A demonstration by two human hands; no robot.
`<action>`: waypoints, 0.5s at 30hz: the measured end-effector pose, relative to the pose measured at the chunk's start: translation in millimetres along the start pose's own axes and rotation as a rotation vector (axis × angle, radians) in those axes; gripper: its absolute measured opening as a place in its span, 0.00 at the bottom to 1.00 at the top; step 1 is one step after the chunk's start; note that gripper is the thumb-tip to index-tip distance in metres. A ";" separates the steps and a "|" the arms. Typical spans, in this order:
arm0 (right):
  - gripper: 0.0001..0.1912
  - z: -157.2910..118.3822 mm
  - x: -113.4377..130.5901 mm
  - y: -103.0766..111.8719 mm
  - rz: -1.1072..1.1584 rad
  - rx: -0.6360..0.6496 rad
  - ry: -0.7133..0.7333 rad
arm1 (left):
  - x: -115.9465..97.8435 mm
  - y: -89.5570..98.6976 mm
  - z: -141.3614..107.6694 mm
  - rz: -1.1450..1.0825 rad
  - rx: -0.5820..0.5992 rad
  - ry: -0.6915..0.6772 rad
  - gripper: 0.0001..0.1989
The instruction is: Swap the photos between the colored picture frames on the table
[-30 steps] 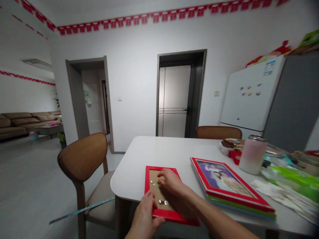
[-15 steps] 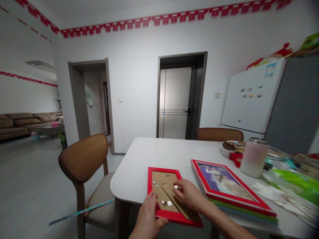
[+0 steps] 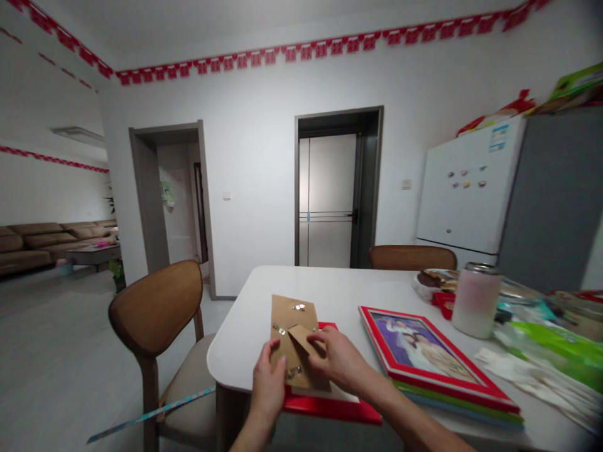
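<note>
A brown backing board with metal clips and a fold-out stand leg is lifted off a red picture frame, which lies under it at the table's near edge. My left hand grips the board's left edge, thumb on its face. My right hand is closed on the stand leg and the right side of the board. Something pale shows in the frame below the board. To the right, a red picture frame with a photo lies face up on a green and a blue frame.
A pink-white bottle, a green plastic package and white tissues are on the white table at right. Wooden chairs stand at left and behind the table. A patterned strip crosses the left chair.
The backing board has come up out of the red frame and moved slightly up and left. My left hand has shifted from the frame to the board's edge.
</note>
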State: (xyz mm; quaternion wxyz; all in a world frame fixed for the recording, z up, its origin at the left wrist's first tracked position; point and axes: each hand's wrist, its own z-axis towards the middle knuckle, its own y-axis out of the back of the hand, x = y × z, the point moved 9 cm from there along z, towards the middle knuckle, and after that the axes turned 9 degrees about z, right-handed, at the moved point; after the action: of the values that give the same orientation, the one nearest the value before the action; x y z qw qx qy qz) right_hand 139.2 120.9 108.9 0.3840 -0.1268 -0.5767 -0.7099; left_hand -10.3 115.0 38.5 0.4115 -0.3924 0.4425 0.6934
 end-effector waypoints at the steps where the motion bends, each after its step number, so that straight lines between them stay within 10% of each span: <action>1: 0.19 -0.7 4.1 -0.9 0.041 -0.008 0.032 | 6.2 11.5 6.4 -0.026 -0.044 0.028 0.16; 9: 0.18 -17.7 -93.3 -10.9 -0.329 -0.064 -0.175 | 67.7 91.9 26.7 0.074 -0.125 0.159 0.15; 15: 0.24 -14.9 -116.7 -4.1 -0.253 -0.115 -0.323 | 65.0 110.7 29.7 0.324 -0.161 0.110 0.14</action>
State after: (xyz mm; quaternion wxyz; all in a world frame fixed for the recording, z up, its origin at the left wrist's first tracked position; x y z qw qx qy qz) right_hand 218.8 153.9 28.7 0.1866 -0.1870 -0.6007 -0.7546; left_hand -140.2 127.4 20.5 0.2370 -0.3849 0.4646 0.7614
